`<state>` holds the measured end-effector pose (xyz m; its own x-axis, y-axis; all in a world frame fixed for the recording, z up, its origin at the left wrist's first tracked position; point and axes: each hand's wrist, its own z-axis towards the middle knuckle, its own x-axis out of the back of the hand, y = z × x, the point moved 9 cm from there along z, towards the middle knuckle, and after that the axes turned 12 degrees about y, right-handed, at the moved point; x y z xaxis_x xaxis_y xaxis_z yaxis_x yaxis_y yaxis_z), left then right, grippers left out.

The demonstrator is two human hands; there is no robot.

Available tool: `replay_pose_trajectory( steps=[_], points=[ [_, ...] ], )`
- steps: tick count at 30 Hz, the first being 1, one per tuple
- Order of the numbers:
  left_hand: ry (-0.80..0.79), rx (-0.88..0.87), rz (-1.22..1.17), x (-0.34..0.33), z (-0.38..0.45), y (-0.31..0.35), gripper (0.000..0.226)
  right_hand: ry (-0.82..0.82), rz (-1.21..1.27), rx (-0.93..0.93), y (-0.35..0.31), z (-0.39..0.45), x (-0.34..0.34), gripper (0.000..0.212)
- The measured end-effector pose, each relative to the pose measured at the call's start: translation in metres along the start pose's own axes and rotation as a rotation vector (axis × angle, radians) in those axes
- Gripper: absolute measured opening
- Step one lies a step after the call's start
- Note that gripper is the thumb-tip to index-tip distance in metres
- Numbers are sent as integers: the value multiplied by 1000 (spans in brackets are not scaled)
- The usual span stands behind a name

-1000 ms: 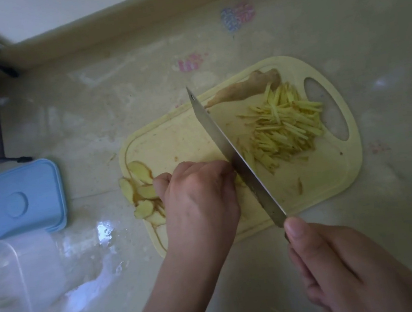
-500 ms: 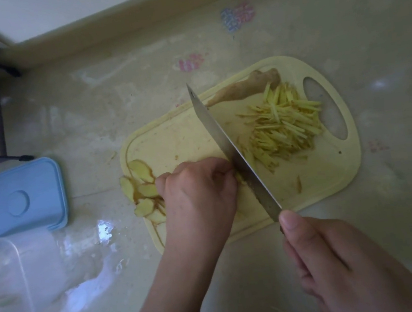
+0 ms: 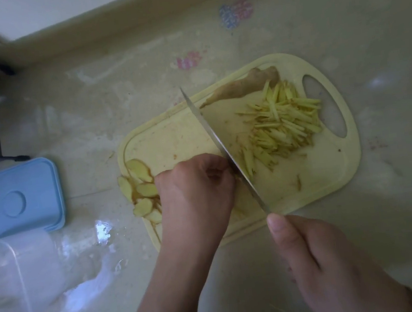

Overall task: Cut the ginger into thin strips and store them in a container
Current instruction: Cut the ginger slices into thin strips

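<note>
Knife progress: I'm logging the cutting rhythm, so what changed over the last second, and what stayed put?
Little changed. The right hand drew slightly back toward the person while gripping the knife, whose blade stayed angled across the cutting board beside the left hand. That hand kept its curled fingers pressed down at the blade. The ginger strips, ginger slices, uncut ginger piece and blue lid stayed put.

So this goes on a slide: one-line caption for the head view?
Right hand slices ginger with a knife beside the left hand, strips piled on the cutting board.
</note>
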<state>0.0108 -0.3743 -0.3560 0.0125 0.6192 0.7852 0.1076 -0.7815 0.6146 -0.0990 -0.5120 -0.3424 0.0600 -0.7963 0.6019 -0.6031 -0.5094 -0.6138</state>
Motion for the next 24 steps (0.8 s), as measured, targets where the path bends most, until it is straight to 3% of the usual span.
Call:
replay_pose_trajectory(
  steps=[2, 5, 10, 14, 24],
  points=[
    [-9, 19, -10, -1, -1, -1, 6, 52, -3, 73, -1, 3, 2, 84],
    [8, 62, -24, 2, -1, -1, 9, -83, 156, -96, 11, -1, -6, 74],
    [7, 112, -43, 3, -3, -2, 22, -52, 183, -96, 7, -8, 6, 70],
    [3, 95, -30, 3, -3, 0, 21, -131, 127, -61, 2, -10, 0, 68],
    [24, 63, -44, 1, -2, 3, 23, -90, 142, -76, 8, -4, -5, 61]
  ],
)
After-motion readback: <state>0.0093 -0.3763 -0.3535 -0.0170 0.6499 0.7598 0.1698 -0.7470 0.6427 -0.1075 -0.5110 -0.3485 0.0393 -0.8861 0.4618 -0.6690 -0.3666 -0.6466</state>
